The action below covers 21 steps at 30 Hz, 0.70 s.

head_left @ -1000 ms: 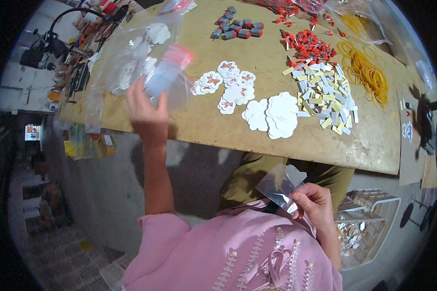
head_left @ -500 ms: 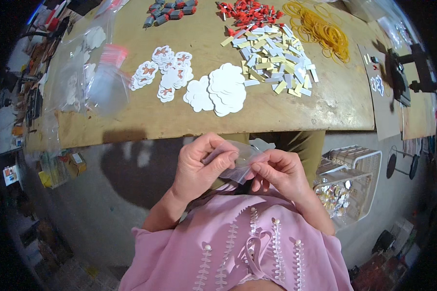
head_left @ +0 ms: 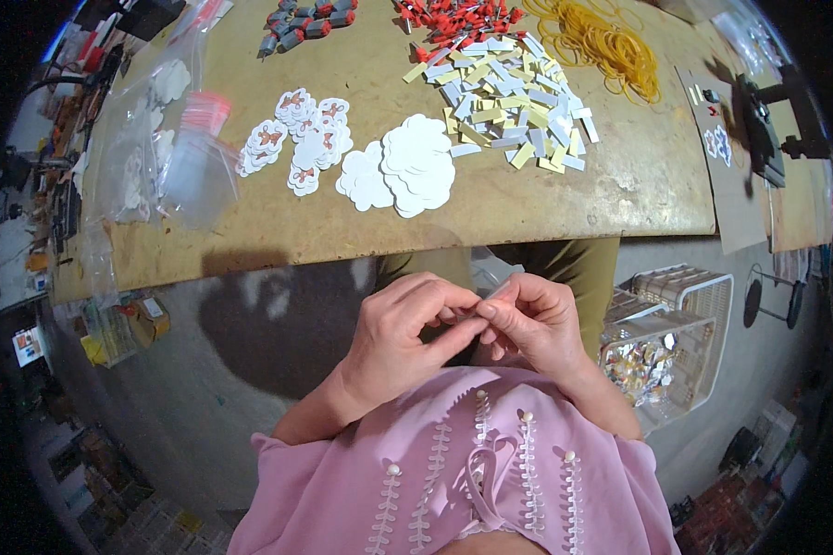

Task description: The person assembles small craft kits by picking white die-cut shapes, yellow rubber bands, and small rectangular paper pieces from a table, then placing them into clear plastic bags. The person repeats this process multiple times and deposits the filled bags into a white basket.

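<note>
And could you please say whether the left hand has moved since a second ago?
Yes: judged against the table, the left hand has moved rightward and back off it, from the clear bags to beside the right hand.

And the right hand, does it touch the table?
Apart. The head view shows it: the right hand is in front of the table, and olive trousers are visible in the gap between hand and table edge.

No wording or number is showing legibly. On the left, below the worktable (head_left: 574,205), a small cardboard box (head_left: 146,326) is carrying a white label (head_left: 152,307), and any print on it is appearing too small to read.
</note>
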Available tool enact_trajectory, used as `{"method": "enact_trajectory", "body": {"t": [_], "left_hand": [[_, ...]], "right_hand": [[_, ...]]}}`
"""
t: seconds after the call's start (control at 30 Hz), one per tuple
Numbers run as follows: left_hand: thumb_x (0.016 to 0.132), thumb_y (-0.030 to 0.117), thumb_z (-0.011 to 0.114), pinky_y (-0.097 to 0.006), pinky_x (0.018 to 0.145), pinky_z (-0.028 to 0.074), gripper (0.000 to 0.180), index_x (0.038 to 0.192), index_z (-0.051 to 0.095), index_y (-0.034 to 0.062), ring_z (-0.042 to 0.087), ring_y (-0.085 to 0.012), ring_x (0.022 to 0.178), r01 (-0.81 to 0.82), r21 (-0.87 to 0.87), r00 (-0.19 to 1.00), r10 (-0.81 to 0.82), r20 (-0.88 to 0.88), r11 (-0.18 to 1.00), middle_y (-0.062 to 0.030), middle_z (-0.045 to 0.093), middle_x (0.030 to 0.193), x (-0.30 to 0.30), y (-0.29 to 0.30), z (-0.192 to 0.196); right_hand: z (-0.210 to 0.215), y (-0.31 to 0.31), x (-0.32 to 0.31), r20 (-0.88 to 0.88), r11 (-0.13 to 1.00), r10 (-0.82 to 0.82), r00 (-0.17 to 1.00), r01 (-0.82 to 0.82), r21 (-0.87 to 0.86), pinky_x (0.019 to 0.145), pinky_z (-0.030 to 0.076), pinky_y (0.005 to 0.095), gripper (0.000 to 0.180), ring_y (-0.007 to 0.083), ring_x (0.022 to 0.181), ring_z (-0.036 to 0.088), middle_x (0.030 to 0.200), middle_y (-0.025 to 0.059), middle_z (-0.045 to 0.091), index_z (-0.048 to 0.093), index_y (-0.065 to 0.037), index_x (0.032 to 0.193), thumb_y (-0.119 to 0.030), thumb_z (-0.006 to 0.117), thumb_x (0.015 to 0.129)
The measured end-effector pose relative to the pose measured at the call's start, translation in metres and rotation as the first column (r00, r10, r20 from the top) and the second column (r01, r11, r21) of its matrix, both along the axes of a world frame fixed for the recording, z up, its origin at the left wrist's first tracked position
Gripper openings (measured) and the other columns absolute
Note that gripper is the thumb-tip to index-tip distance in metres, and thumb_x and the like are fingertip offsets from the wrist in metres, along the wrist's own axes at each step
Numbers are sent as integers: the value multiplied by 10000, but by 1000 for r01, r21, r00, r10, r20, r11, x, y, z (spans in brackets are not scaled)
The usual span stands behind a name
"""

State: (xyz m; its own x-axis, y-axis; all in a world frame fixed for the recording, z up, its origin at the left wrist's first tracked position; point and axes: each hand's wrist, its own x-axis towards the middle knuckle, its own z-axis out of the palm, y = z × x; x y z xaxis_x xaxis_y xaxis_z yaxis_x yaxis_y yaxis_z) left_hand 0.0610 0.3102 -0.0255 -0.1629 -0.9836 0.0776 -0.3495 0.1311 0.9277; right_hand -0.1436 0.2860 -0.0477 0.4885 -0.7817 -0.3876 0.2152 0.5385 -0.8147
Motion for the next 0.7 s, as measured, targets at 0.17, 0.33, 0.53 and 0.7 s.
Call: {"method": "enact_trajectory", "body": {"t": [0.17, 0.33, 0.53, 0.7], "left_hand": [[841, 17, 824, -332, 598, 563, 154, 942, 712, 49, 706, -215, 689, -64, -59, 994, 68, 82, 996, -76, 697, 816, -5, -1, -10], [821, -7, 771, -375, 578, 542, 187, 961, 691, 89, 684, -249, 672, -136, -166, 965, 169, 203, 977, -59, 653, 770, -8, -1, -18], [826, 69, 754, -391, 606, 532, 115, 919, 696, 102, 625, -258, 665, 170, -273, 927, -59, 371, 947, -47, 585, 758, -2, -1, -8], [835, 105, 803, -392, 636, 541, 110, 885, 713, 66, 649, -261, 718, 256, -221, 922, -170, 347, 941, -58, 646, 801, 10, 9, -19]], "right_hand": [[-1, 1, 0, -107, 999, 31, 994, -33, -15, 483, 475, 207, 218, 38, 580, 616, 711, -3, 679, 673, -24, 892, -171, 732, 1041], [-3, 4, -1, -206, 996, 83, 975, -91, -28, 472, 469, 214, 251, 41, 552, 599, 674, -14, 646, 642, -27, 850, -161, 700, 1054], [-2, -3, -9, -133, 992, 51, 990, -34, 124, 465, 467, 234, 309, 58, 523, 582, 645, -2, 621, 648, -23, 841, -201, 629, 1093], [-2, -1, -13, -460, 734, -288, 840, -115, -670, 595, 557, 270, 178, 132, 725, 708, 965, 77, 725, 684, -20, 1047, -97, 793, 930]]}}
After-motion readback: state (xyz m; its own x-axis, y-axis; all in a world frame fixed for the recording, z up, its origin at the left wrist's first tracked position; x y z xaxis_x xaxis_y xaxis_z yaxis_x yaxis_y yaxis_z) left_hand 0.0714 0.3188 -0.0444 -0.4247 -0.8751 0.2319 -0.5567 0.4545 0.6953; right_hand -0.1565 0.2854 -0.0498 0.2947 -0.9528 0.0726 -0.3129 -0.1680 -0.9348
